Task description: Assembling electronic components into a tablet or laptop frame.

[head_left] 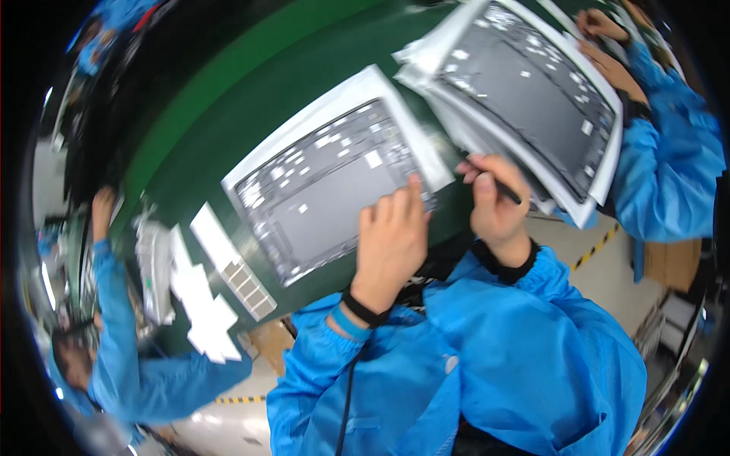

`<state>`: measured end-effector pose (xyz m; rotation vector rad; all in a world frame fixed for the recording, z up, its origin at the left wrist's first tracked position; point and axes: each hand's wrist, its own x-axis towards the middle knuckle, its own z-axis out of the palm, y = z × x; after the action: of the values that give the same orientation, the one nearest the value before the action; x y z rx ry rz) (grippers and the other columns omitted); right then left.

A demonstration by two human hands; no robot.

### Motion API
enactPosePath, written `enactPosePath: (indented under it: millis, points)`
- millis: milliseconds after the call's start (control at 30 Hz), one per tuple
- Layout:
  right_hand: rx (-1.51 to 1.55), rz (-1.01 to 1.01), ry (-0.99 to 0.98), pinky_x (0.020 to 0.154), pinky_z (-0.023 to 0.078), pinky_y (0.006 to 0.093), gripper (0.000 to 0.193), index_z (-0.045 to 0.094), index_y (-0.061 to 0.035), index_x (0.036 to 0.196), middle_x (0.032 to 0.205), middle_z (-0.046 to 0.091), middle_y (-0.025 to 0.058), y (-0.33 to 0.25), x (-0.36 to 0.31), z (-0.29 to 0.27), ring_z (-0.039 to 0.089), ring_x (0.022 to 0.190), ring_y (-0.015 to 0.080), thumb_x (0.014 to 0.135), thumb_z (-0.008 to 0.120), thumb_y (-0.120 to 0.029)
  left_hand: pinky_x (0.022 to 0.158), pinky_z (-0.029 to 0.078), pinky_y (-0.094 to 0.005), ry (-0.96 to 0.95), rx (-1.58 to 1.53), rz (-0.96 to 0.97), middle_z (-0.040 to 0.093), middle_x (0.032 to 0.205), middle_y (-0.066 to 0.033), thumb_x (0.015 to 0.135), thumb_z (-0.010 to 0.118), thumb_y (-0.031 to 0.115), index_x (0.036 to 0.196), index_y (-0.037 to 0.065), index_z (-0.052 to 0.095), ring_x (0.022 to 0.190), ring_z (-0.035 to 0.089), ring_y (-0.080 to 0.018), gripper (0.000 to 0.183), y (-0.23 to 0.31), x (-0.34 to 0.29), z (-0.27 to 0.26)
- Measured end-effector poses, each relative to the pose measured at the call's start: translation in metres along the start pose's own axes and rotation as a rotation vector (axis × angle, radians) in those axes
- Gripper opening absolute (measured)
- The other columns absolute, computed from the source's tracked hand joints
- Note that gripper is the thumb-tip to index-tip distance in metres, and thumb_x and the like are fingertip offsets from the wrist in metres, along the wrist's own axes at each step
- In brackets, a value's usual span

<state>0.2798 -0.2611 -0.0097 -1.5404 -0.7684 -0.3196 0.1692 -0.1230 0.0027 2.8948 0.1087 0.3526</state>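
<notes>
In front of me a dark grey rectangular panel [327, 211], like a thin device housing, lies on a white sheet [304, 125]. Small white and silvery patches dot its far and left parts. My left hand [391, 239] rests over its near right edge, fingers stretched out and holding nothing visible. To the right of the panel, my right hand [498, 209] is closed around a slim dark pen-like tool [508, 193]; its exact kind is unclear. The tool's tip lies near my fingertips, apart from the panel. A black band circles my left wrist, with a cord hanging down my sleeve.
At the right stands a stack of similar panels [525, 95] interleaved with white sheets. Left of my panel lie a strip with grey rectangles [249, 290], loose white sheets [199, 300] and a clear plastic bag [154, 266]. Co-workers' blue sleeves [661, 167] reach in from both sides.
</notes>
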Motion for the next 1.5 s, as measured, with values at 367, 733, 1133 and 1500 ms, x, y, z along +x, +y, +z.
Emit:
enactPosePath:
  millis: [367,733,1133,1500]
  points:
    - [-0.383,-0.063,-0.442,0.091,0.048,0.0423,0.030,0.064,-0.0018,0.115,0.108,0.066,0.0183,0.004,0.020,0.025,0.061,0.105,0.0376,0.085,0.067,-0.003,0.078,0.051,-0.0406,0.518,0.053,-0.486,0.062,0.098,-0.0176,0.091,0.058,0.006,0.111,-0.001,0.063,0.090,0.063,-0.0326,0.021,-0.070,-0.065,-0.060]
    - [-0.386,-0.021,-0.406,0.085,0.052,0.0426,0.030,0.062,-0.0004,0.115,0.110,0.065,0.0211,0.002,0.014,0.024,0.064,0.100,0.0403,0.084,0.064,0.002,0.074,0.047,-0.0523,0.198,-0.044,-0.973,0.062,0.096,-0.0309,0.101,0.049,0.021,0.094,-0.007,0.057,0.085,0.061,-0.0462,0.030,-0.114,-0.055,-0.060]
    - [-0.310,-0.010,-0.348,0.068,0.055,0.0380,0.024,0.063,-0.0038,0.108,0.096,0.065,0.0136,-0.011,0.011,0.017,0.066,0.079,0.0324,0.084,0.065,-0.002,0.093,0.048,-0.0335,0.547,-0.338,-0.680,0.070,0.116,-0.0187,0.103,0.048,0.016,0.121,-0.009,0.063,0.105,0.065,-0.0227,0.035,-0.378,0.012,-0.165]
    - [-0.483,-0.006,-0.397,0.067,0.056,0.0355,0.031,0.063,-0.0088,0.112,0.099,0.061,0.0071,-0.009,0.010,0.009,0.066,0.082,0.0248,0.082,0.066,-0.008,0.087,0.051,-0.0427,0.252,0.705,-0.753,0.070,0.108,-0.0229,0.093,0.055,0.025,0.107,0.001,0.071,0.101,0.066,-0.0387,0.032,-0.594,0.131,-0.098]
